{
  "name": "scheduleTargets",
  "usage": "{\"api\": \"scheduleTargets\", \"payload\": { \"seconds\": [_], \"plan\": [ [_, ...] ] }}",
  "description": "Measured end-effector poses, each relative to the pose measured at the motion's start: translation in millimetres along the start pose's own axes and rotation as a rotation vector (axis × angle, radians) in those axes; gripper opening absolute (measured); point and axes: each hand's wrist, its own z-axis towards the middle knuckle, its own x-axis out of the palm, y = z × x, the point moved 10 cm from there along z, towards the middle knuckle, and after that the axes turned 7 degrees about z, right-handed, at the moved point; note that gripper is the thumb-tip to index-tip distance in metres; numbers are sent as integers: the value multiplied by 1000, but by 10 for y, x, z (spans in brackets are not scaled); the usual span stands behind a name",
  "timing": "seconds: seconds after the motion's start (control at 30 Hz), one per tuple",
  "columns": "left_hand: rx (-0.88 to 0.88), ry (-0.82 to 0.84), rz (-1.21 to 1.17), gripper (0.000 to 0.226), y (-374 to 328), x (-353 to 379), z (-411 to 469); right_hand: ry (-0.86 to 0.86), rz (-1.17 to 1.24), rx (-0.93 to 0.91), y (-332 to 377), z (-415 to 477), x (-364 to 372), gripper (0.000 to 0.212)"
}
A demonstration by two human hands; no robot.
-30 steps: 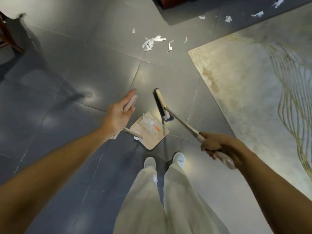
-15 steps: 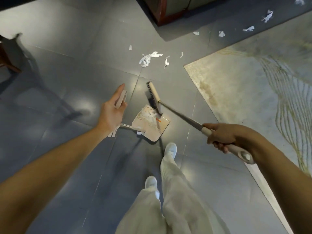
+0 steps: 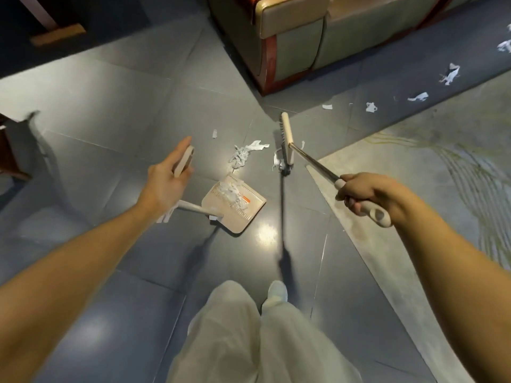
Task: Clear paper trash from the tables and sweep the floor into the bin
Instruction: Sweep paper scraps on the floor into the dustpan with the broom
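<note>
Glossy grey tiles [image 3: 110, 106]; left fingers [image 3: 182, 146] grip beige dustpan handle [image 3: 193, 208], right fingers [image 3: 352, 203] grip broom [image 3: 287, 145]

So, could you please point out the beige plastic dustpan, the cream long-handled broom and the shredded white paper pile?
beige plastic dustpan [image 3: 254, 202]: head view, pan floor.
cream long-handled broom [image 3: 287, 136]: head view, head bar.
shredded white paper pile [image 3: 243, 154]: head view, centre.

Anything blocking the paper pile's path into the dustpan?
Nothing visible: the paper pile lies just beyond the mouth of the dustpan, with nothing between them. The broom head sits right of the pile, out of that path.
</note>
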Motion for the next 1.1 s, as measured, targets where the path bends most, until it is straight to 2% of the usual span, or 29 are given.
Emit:
{"api": "scheduleTargets", "payload": {
  "seconds": [0.13,0.3,0.4,0.5,0.7,0.93,1.1],
  "plan": [
    [-17,1,2,58,43,-222,780,-52,4,14,634,408,-113,23],
    [8,111,4,63,172,-368,1640,-144,-43,51,1180,893,-115,27],
    [14,195,24,60,275,-419,2059,-222,-159,65,1354,1210,-62,27],
    [40,233,84,61,326,-501,2439,-267,-152,82,1366,1449,54,34],
    [27,208,122,63,425,-580,2981,-67,66,169,1472,1592,606,47],
    [22,195,127,64,402,-513,3284,40,1,219,1800,1347,1209,52],
    [18,215,154,63,409,-479,3386,118,20,301,1863,1150,1505,31]
  ]
}}
